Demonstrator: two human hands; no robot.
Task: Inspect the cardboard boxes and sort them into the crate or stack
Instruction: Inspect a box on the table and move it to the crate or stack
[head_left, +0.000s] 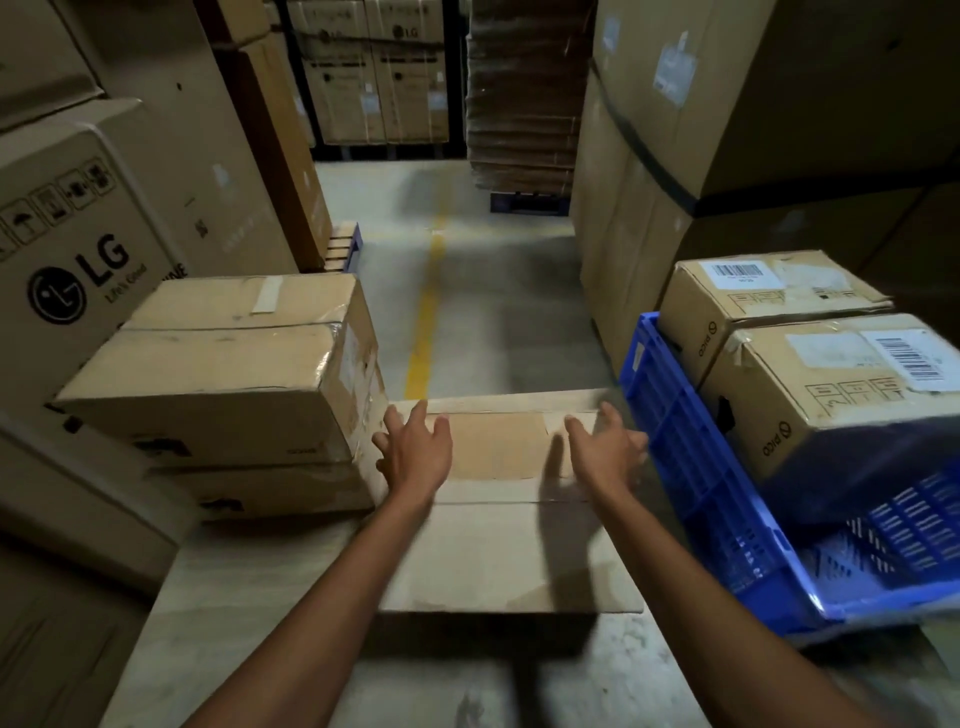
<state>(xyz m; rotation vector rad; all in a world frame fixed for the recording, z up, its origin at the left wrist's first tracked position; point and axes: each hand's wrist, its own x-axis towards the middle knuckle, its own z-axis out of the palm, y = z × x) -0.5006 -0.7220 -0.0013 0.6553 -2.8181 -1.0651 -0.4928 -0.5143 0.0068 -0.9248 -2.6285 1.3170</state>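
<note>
If I take this cardboard box (498, 551) by its top alone, the taped flaps may give, or it may swing into the blue crate (675, 415) just beside it. My left hand (415, 452) and right hand (605, 449) are spread wide, holding nothing, over the far half of the lid. I cannot tell whether they touch it. The box sits between the crate and the stack (223, 364).

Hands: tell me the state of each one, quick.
Left hand: open, fingers spread over the middle cardboard box, gripping nothing.
Right hand: open, fingers spread over the same box, gripping nothing.
</note>
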